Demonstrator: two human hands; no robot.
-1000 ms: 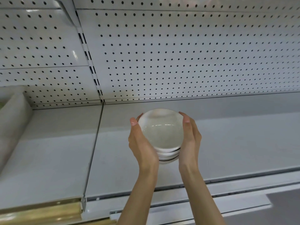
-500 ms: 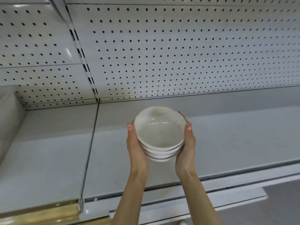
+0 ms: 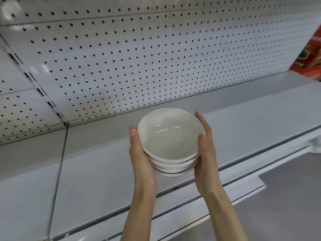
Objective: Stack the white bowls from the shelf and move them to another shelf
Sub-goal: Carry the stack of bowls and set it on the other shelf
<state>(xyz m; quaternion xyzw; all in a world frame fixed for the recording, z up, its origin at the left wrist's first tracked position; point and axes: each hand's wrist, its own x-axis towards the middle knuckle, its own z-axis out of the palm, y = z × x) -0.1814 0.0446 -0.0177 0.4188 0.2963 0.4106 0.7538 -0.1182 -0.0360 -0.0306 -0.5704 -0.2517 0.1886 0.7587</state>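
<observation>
A stack of white bowls [image 3: 169, 141] hangs in the air above the grey shelf [image 3: 97, 171], held between both hands. My left hand [image 3: 140, 159] grips the stack's left side, with the thumb up along the top bowl's rim. My right hand [image 3: 206, 153] cups the right side, its fingers curled round the rim. The top bowl is empty and glossy. Three rims show below one another at the front of the stack.
A white pegboard back wall [image 3: 139, 58] rises behind the shelf. A red package [image 3: 309, 56] stands at the far right of the shelf. The shelf's front rail [image 3: 243, 185] runs under my wrists. A seam [image 3: 59, 171] divides the shelf sections at the left.
The view has swung right and tilted. The bowl stack, held in both hands, has shifted slightly to the right along the shelf, and the red package has come into sight.
</observation>
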